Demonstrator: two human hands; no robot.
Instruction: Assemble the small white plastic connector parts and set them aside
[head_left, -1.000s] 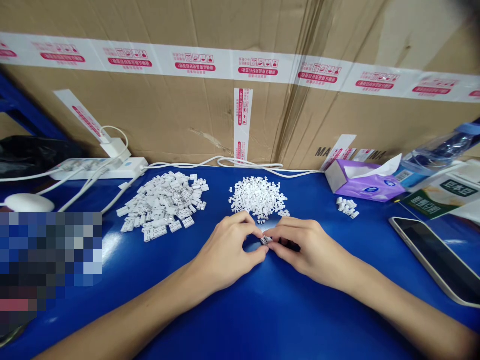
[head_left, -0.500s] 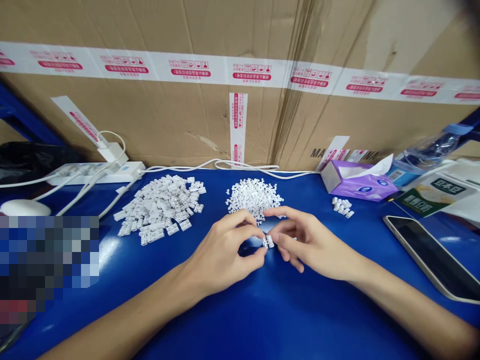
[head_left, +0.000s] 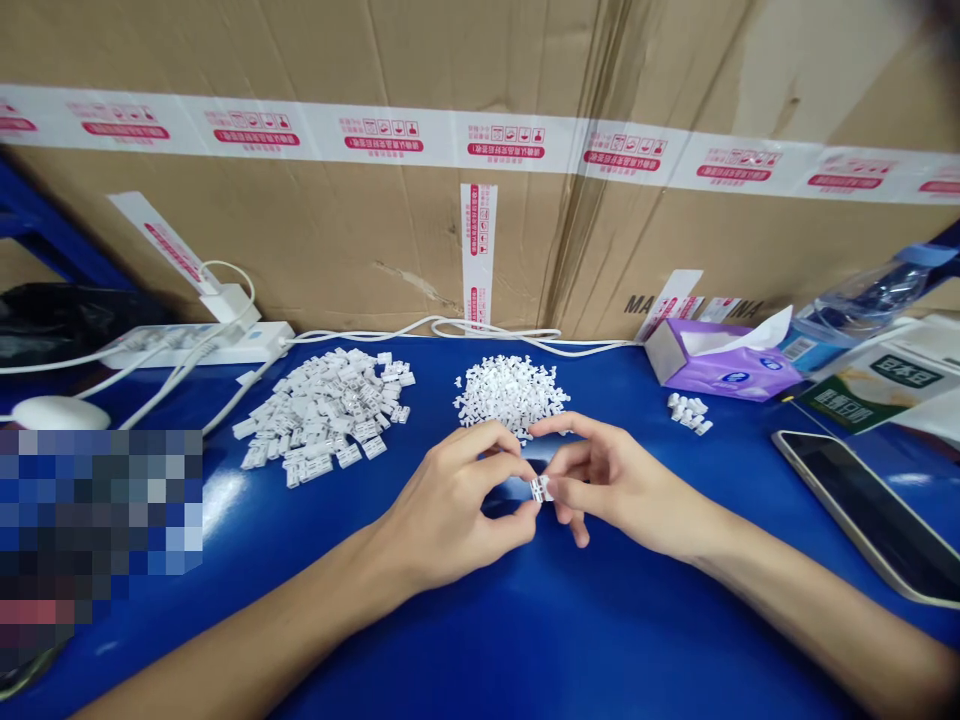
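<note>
My left hand (head_left: 450,505) and my right hand (head_left: 607,480) meet over the blue table (head_left: 525,620), both pinching one small white plastic connector (head_left: 539,489) between thumb and fingers. Just behind the hands lies a heap of tiny white clips (head_left: 510,392). To the left of it spreads a pile of larger white connector housings (head_left: 322,412). A few white pieces (head_left: 690,412) lie in a small cluster to the right.
A cardboard box wall (head_left: 480,170) closes the back. A power strip (head_left: 202,340) with white cables and a mouse (head_left: 56,412) sit at the left. A purple tissue pack (head_left: 720,362), water bottle (head_left: 862,305), carton (head_left: 885,385) and phone (head_left: 870,510) lie at the right.
My right fingers have spread from a tight pinch, the index finger lifting while thumb and middle finger stay on the connector. The left hand has barely moved.
</note>
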